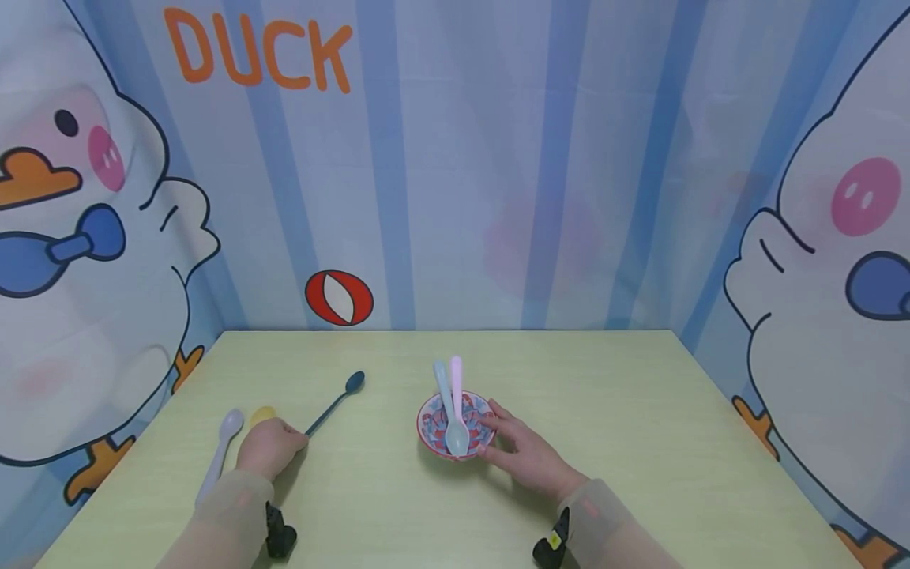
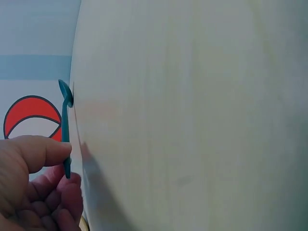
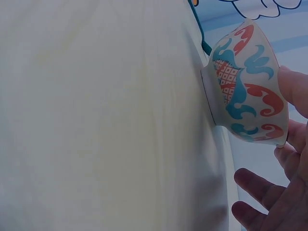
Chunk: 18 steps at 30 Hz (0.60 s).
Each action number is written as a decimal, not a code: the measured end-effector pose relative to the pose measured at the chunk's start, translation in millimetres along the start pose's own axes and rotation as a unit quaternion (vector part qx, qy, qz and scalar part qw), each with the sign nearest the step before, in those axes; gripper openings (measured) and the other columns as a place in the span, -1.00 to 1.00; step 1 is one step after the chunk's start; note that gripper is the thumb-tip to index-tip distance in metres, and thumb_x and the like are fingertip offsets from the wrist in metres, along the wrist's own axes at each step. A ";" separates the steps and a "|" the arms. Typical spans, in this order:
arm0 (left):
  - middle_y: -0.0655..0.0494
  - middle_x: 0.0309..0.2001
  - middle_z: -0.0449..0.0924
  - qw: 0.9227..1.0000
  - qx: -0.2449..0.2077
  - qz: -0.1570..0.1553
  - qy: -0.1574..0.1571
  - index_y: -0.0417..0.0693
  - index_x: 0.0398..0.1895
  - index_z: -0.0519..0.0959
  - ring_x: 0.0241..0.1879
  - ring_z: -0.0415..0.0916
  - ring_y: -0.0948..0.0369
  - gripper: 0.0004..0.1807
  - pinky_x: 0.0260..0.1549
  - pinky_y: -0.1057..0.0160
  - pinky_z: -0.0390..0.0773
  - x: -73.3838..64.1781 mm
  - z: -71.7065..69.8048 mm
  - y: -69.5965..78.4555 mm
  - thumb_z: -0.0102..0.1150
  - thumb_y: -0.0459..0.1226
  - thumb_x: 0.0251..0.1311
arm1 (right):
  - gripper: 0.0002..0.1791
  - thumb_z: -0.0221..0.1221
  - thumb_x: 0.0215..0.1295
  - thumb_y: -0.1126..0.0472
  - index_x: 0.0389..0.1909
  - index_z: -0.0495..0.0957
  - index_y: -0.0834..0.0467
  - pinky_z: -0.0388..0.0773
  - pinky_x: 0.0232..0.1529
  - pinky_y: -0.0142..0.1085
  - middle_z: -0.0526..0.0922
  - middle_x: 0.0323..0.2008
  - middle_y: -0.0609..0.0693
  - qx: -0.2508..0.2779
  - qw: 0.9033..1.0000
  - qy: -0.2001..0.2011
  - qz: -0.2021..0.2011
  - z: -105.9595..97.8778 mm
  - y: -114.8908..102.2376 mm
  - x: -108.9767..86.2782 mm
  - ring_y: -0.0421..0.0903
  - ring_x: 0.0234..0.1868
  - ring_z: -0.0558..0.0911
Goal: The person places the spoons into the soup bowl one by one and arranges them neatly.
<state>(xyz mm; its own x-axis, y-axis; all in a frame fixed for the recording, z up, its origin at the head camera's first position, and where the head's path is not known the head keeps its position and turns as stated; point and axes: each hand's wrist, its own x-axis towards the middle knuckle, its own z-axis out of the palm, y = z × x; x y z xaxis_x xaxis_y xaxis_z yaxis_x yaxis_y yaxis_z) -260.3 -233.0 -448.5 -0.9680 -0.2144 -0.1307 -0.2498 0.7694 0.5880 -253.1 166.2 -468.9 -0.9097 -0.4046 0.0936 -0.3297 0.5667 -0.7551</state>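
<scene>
My left hand [image 1: 268, 449] is at the left of the table, pinching the handle end of a dark teal spoon [image 1: 329, 412] between thumb and fingers. The teal spoon [image 2: 66, 120] points away toward the back of the table, its head at the far end. Near the middle, my right hand [image 1: 529, 457] holds the right rim of a small patterned bowl [image 1: 435, 444] with thumb and fingers. Red and blue designs cover the outside of the bowl [image 3: 248, 91]. Inside it lean a light blue spoon [image 1: 444, 387] and a pink spoon [image 1: 456, 375], handles up.
A pale lilac spoon [image 1: 220, 454] lies on the light wooden table [image 1: 384, 514] left of my left hand. Beside it a rounded yellow thing [image 1: 262, 414] shows, partly hidden by that hand. A duck-print curtain [image 1: 462, 158] borders the table's back and sides.
</scene>
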 end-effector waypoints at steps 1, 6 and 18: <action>-0.07 -0.36 0.57 1.000 0.003 0.001 -0.001 -0.30 -0.34 0.57 -0.34 0.46 0.05 -0.80 -0.29 0.05 0.47 0.0 0.1 0.6 0.18 -0.27 0.15 | -0.37 0.15 0.34 -0.07 0.36 0.33 0.08 0.01 0.36 0.16 -0.01 0.50 -0.01 0.000 1.000 0.000 0.001 0.1 -0.2 -0.1 0.14 0.47 -0.01; -0.06 -0.36 0.56 1.000 0.010 0.009 -0.006 -0.28 -0.29 0.56 -0.33 0.44 0.05 -0.80 -0.31 0.08 0.46 2.4 2.3 3.3 0.18 -0.27 0.18 | -0.37 0.15 0.34 -0.08 0.37 0.33 0.07 0.01 0.36 0.15 -0.01 0.50 -0.02 -0.003 1.000 -0.001 0.002 0.3 0.3 0.1 0.14 0.47 -0.01; -0.15 -0.16 0.53 0.997 -0.076 -0.006 -0.028 -0.30 -0.07 0.51 -0.18 0.41 -0.02 -0.71 -0.21 0.04 0.45 2.7 6.3 1.8 0.11 -0.24 0.27 | -0.35 0.15 0.33 -0.09 0.37 0.33 0.09 0.02 0.36 0.15 -0.01 0.50 -0.01 -0.008 1.000 0.000 0.000 0.5 1.3 1.1 0.14 0.47 0.00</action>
<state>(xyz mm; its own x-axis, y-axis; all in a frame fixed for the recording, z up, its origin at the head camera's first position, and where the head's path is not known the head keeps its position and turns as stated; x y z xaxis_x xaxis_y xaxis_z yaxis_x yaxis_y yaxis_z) -263.6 -228.4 -452.8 -0.9659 -0.1860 -0.1803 -0.2589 0.6662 0.6994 -254.4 166.2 -470.1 -0.9096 -0.4046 0.0939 -0.3337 0.5774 -0.7452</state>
